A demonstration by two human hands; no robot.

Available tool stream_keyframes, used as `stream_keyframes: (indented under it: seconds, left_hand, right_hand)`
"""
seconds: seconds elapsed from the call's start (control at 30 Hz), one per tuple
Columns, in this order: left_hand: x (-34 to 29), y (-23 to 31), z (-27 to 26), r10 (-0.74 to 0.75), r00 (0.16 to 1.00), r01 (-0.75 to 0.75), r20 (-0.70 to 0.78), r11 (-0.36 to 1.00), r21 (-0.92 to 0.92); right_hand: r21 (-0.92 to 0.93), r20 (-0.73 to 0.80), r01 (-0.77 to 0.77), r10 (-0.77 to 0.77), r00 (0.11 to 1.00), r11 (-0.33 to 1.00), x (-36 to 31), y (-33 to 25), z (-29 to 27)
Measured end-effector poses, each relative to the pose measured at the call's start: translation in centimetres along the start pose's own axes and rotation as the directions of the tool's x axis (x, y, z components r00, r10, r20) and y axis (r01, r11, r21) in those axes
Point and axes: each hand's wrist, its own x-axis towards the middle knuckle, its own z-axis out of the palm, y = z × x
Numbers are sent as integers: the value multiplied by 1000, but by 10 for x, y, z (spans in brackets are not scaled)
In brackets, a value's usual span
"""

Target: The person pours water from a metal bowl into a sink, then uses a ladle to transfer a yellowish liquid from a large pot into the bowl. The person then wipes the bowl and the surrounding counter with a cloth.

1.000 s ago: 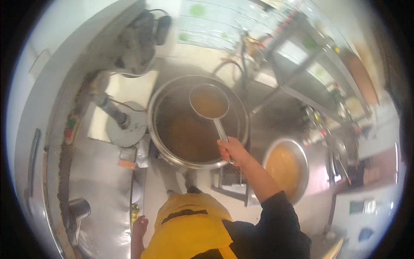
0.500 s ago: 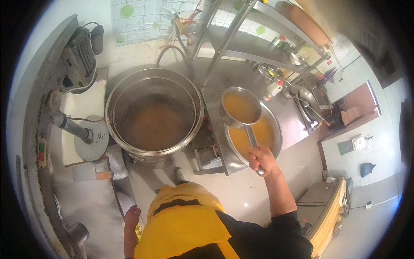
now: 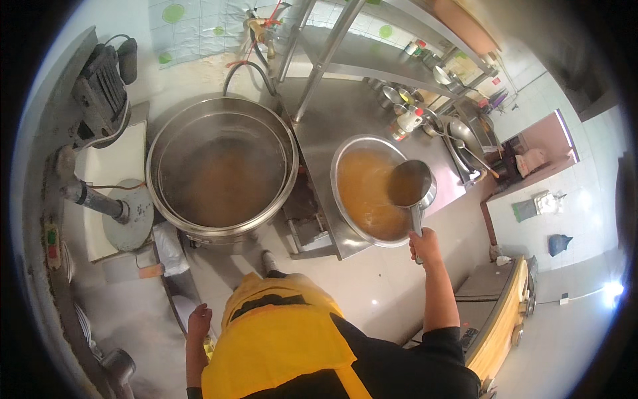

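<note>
My right hand [image 3: 425,245] is closed round the handle of a big metal ladle [image 3: 425,193]. The ladle's bowl is over the right side of a wide steel basin [image 3: 334,189] and tilts toward the left. Orange-brown broth [image 3: 364,189] fills much of the basin; whether the bowl touches it, I cannot tell. To the left of the basin, a large steel pot [image 3: 222,233] holds brownish liquid under steam. My left hand [image 3: 199,320] hangs low at my left side, fingers curled, with nothing visible in it.
The basin stands on a steel counter [image 3: 319,146] beneath a metal shelf rack [image 3: 372,56]. A white bottle [image 3: 407,123], small bowls [image 3: 390,98] and a wok [image 3: 463,132] line its far right. A machine with a round plate [image 3: 126,223] stands left of the pot.
The ladle, seen with orange broth in it above the basin's far side, has moved right and nearer and tipped leftward. My right hand moved right with it. The whole view has shifted slightly.
</note>
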Motion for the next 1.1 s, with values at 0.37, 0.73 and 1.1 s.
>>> stream_keyframes:
  seconds: [0.37,0.73,1.1]
  left_hand:
    - [-10,42,-1,-74,995,74,68,997,-10]
    - [-55,16,-2,-158,981,171,-116,979,113]
    - [-167,-1,37,-689,704,643,-173,722,-256]
  right_hand:
    - [-661,-405,56,-419,813,748,-3,22,-5]
    - [-197,111,465,-452,885,863,-2,-123,148]
    - [-594,602,636,-252,758,493,135,-227,446]
